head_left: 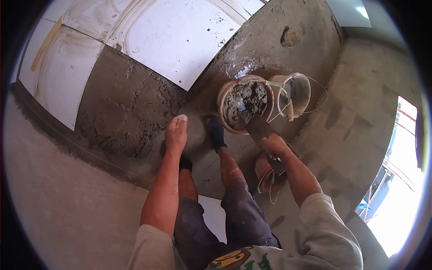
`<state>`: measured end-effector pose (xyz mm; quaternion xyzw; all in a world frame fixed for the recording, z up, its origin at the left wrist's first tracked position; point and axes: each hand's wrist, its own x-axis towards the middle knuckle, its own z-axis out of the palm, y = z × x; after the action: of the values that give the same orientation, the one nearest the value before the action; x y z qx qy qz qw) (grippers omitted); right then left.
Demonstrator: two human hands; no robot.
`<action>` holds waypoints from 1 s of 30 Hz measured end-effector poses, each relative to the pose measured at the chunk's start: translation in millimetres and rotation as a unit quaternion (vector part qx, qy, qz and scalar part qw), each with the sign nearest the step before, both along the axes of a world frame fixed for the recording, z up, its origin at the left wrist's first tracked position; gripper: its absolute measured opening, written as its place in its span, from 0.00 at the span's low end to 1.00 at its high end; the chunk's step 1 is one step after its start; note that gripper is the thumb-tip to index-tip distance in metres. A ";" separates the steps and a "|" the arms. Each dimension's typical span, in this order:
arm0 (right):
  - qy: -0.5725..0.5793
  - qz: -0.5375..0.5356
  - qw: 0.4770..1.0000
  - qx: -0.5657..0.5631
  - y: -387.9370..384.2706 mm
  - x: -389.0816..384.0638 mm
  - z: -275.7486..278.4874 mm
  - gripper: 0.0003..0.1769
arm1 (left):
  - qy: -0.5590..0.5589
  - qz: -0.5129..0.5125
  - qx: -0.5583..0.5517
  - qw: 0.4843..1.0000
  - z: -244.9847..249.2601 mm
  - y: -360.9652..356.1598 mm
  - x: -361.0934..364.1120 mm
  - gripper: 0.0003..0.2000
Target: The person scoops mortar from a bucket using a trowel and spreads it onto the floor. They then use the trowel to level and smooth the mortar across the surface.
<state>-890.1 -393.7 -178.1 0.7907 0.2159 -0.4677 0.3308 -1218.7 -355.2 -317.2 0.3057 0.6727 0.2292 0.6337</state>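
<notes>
My right hand [275, 146] is closed around a plastering trowel [260, 128]. The far end of its flat blade reaches over the near rim of a bucket [221, 102] filled with wet grey mortar [246, 100]. My left hand [176, 135] hangs in the air, left of the bucket, with its fingers drawn together and nothing visible in them. Beneath and beyond it lies a rough patch of spread mortar [121, 99], bordered by large white tiles [173, 40].
Another bucket [302, 92] with a wire handle stands right of the mortar bucket. A reddish bucket [263, 167] is partly hidden under my right arm. A string line [103, 159] runs along the left. A wooden strip [46, 44] lies on the far-left tile. The wall [355, 96] rises at right.
</notes>
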 end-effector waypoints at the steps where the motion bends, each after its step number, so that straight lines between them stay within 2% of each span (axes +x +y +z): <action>1: 0.016 -0.086 0.996 -0.018 6.2 6.5 -2.1 0.20 | 0.005 -0.035 -0.011 0.999 -0.2 9.5 12.1 0.23; 2: 0.019 -0.088 0.996 -0.017 8.0 15.5 -5.8 0.20 | 0.008 -0.069 -0.021 0.997 -2.4 16.7 24.9 0.25; 4: 0.094 -0.158 0.982 -0.037 13.5 36.0 -13.3 0.19 | 0.023 -0.084 -0.034 0.996 -18.1 24.9 54.9 0.26; 6: 0.108 -0.192 0.974 -0.049 17.2 42.8 -23.3 0.19 | 0.036 -0.099 -0.063 0.992 -25.8 28.3 82.9 0.27; 8: 0.120 -0.234 0.963 -0.066 10.3 48.9 -30.3 0.19 | -0.049 -0.052 -0.121 0.990 -36.0 30.8 107.5 0.28; 10: 0.124 -0.351 0.923 -0.100 -0.8 54.7 -37.9 0.19 | -0.067 -0.062 -0.129 0.987 -49.1 26.9 127.7 0.29; 11: 0.151 -0.403 0.899 -0.076 -9.9 52.5 -38.2 0.18 | -0.087 -0.069 -0.133 0.985 -57.9 21.8 134.8 0.30; 12: 0.152 -0.410 0.896 -0.082 -19.4 47.8 -39.4 0.18 | -0.083 -0.074 -0.139 0.984 -66.9 17.8 136.9 0.30; 14: 0.157 -0.496 0.854 -0.033 -31.6 34.6 -47.5 0.18 | -0.041 -0.064 -0.204 0.976 -83.6 15.8 135.0 0.29; 15: 0.163 -0.500 0.850 -0.037 -30.9 27.4 -51.9 0.18 | -0.032 -0.067 -0.206 0.976 -74.9 24.0 136.8 0.29; 17: 0.171 -0.500 0.848 0.042 -34.1 11.4 -56.0 0.18 | -0.050 -0.037 -0.257 0.964 -52.7 31.0 137.5 0.27; 18: 0.175 -0.510 0.841 0.035 -35.2 6.0 -66.6 0.18 | -0.039 -0.044 -0.263 0.963 -52.5 30.9 139.4 0.27; 20: 0.168 -0.467 0.862 0.097 -34.3 -2.1 -87.4 0.18 | -0.050 -0.012 -0.254 0.966 -53.5 30.7 139.5 0.23; 21: 0.172 -0.476 0.857 0.096 -32.8 -2.4 -92.6 0.18 | -0.042 -0.019 -0.255 0.966 -55.6 33.6 138.3 0.23; 23: 0.168 -0.415 0.886 0.119 -33.4 1.8 -95.7 0.21 | -0.030 -0.053 -0.240 0.969 -56.3 31.1 138.4 0.20; 24: 0.167 -0.419 0.885 0.116 -39.2 2.3 -103.7 0.21 | -0.029 -0.057 -0.244 0.968 -54.7 27.4 139.7 0.20; 26: 0.123 -0.206 0.951 0.196 -41.6 1.9 -128.0 0.24 | 0.007 -0.060 -0.220 0.974 -53.7 27.8 142.3 0.19; 27: 0.126 -0.211 0.949 0.196 -38.4 5.4 -136.1 0.24 | 0.012 -0.063 -0.220 0.973 -53.3 29.8 142.5 0.19; 29: 0.100 -0.063 0.959 0.259 -31.9 15.9 -142.7 0.27 | 0.012 -0.058 -0.201 0.978 -49.0 30.3 145.7 0.19; 30: 0.100 -0.063 0.959 0.259 -30.6 16.5 -137.4 0.27 | 0.011 -0.058 -0.201 0.978 -48.8 27.0 146.2 0.19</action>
<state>-873.6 -424.3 -315.5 0.8107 0.3116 -0.4919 0.0615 -1072.5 -328.2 -366.0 0.2134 0.6933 0.0491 0.6866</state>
